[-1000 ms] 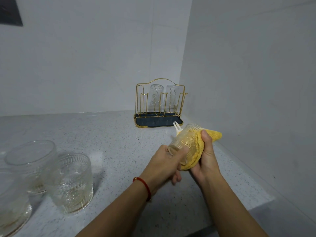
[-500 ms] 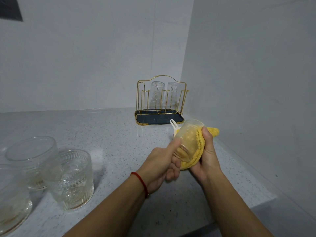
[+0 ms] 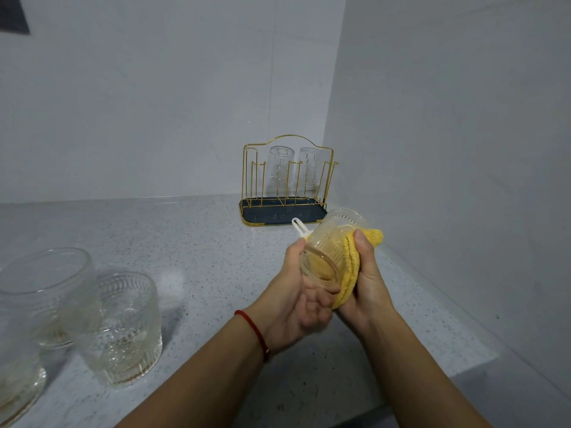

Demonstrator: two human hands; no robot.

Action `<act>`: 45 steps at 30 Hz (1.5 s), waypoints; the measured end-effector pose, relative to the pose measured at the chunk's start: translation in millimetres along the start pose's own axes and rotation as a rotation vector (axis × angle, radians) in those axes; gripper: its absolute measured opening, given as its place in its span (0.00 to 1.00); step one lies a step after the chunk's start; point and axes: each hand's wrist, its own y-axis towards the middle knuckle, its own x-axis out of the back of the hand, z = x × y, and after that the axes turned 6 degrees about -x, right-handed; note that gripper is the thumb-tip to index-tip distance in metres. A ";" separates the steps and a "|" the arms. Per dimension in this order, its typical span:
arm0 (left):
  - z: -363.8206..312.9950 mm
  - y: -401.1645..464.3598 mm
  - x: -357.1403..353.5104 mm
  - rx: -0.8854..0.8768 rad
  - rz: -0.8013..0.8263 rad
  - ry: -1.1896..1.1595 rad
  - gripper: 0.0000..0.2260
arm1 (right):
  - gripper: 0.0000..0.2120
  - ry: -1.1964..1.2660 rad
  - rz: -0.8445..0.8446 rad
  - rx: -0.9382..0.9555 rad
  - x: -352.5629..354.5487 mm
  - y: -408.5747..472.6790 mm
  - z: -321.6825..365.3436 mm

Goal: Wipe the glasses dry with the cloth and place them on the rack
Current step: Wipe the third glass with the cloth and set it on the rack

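A speckled grey counter [image 3: 200,242] met pale walls at a corner, where the gold wire rack [image 3: 285,183] stood. In front of the rack, the left hand [image 3: 296,291] gripped a ribbed glass [image 3: 332,242], while the right hand [image 3: 367,282] clasped the yellow cloth [image 3: 352,261] against its side.

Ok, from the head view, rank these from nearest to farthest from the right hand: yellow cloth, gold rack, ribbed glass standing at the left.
1. yellow cloth, gripped in the right hand.
2. gold rack, ahead in the corner.
3. ribbed glass, far left on the counter.
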 end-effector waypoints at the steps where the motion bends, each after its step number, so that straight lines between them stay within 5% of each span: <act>1: 0.6 2.4 -0.2 -0.020 -0.009 0.024 0.44 | 0.44 -0.007 0.003 0.020 0.4 1.8 -0.6; 3: 3.9 5.2 0.9 -0.136 -0.065 0.151 0.40 | 0.49 -0.013 0.018 0.049 0.6 4.8 -0.9; 6: 9.5 7.7 3.4 -0.276 -0.129 0.275 0.34 | 0.41 -0.008 0.079 0.020 2.9 5.7 -0.2; 12: -0.3 4.8 0.2 0.008 0.006 -0.091 0.45 | 0.52 -0.045 0.017 0.004 -2.7 5.2 -4.6; 17: -2.9 5.0 5.2 -0.117 -0.036 -0.009 0.32 | 0.49 -0.050 -0.013 0.079 -1.1 6.3 -3.4; 24: -6.8 8.6 8.2 0.096 0.074 -0.370 0.33 | 0.42 -0.136 0.036 0.069 -6.0 3.7 -6.8; 30: -0.6 8.1 3.8 -0.104 -0.047 -0.015 0.34 | 0.45 -0.092 0.010 0.110 -5.7 4.4 -6.4; 33: 0.4 7.1 3.4 -0.136 -0.084 -0.075 0.28 | 0.49 -0.074 0.048 0.093 -5.4 4.9 -7.7; 39: -5.0 -0.7 11.2 0.093 0.094 -0.314 0.34 | 0.49 -0.156 0.106 0.045 -6.3 0.7 -10.3; 45: -7.8 5.3 21.3 -0.108 -0.013 -0.040 0.30 | 0.53 0.010 0.029 0.124 -6.8 4.9 -4.7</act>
